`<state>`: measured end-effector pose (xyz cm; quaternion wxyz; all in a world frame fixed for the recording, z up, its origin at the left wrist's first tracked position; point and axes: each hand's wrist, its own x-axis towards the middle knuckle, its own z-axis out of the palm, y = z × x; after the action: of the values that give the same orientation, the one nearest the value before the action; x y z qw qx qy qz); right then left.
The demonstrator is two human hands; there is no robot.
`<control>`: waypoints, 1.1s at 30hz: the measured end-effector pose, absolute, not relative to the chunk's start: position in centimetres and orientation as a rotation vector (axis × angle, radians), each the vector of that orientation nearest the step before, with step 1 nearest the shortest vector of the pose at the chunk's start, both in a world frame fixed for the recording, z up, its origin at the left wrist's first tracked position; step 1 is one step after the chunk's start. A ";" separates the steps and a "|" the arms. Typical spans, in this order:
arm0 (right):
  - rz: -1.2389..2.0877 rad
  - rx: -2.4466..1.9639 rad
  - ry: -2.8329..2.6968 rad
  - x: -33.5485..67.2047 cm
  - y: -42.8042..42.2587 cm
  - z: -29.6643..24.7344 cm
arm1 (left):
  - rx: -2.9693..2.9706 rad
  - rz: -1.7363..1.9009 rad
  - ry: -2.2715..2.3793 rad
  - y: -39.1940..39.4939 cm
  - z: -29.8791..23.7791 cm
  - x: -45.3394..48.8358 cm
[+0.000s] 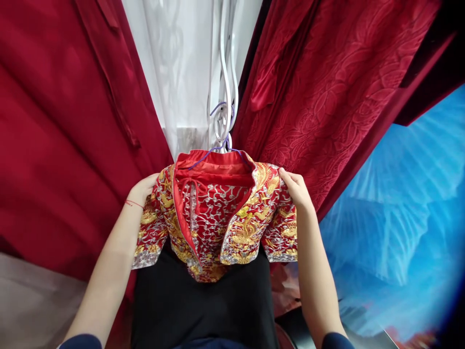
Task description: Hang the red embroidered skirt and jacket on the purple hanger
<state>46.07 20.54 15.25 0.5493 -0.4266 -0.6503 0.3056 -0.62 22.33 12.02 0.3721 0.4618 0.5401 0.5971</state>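
A short red jacket (247,228) with gold and silver embroidery hangs in front of me, its front parted over a red lining. My left hand (146,185) is at the shoulder on the left, with most of its fingers hidden behind the fabric. At the opposite shoulder, my right hand (295,188) grips the cloth, thumb on top and fingers behind. A thin purple hanger (207,156) runs through the collar, and its hook reaches up to a curved white metal piece (224,72). Both short sleeves droop below my hands.
Plain dark red cloth (54,121) hangs on the left. On the right is patterned red fabric (327,106), beside a blue surface (392,203) with fan-like shapes. White drapery (174,58) fills the gap behind the metal piece. Black clothing (203,305) shows below the jacket.
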 end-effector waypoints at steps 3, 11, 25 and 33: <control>0.741 -1.011 -1.523 45.7 20.8 14.9 | 1.177 1.783 1.502 21.6 12.2 0.7; 0.676 -0.998 -1.531 45.3 20.6 14.6 | 2.097 1.769 1.990 16.3 8.8 8.0; 0.501 -1.026 -1.599 45.5 20.4 14.7 | 1.570 1.744 2.154 22.5 14.8 0.3; 0.493 -0.996 -1.615 45.2 20.0 14.7 | 1.668 1.692 2.404 25.7 15.3 1.4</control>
<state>45.24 19.97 14.66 0.5569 -0.4221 -0.6842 0.2087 1.44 25.69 15.28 -0.1191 0.4899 0.7062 0.4971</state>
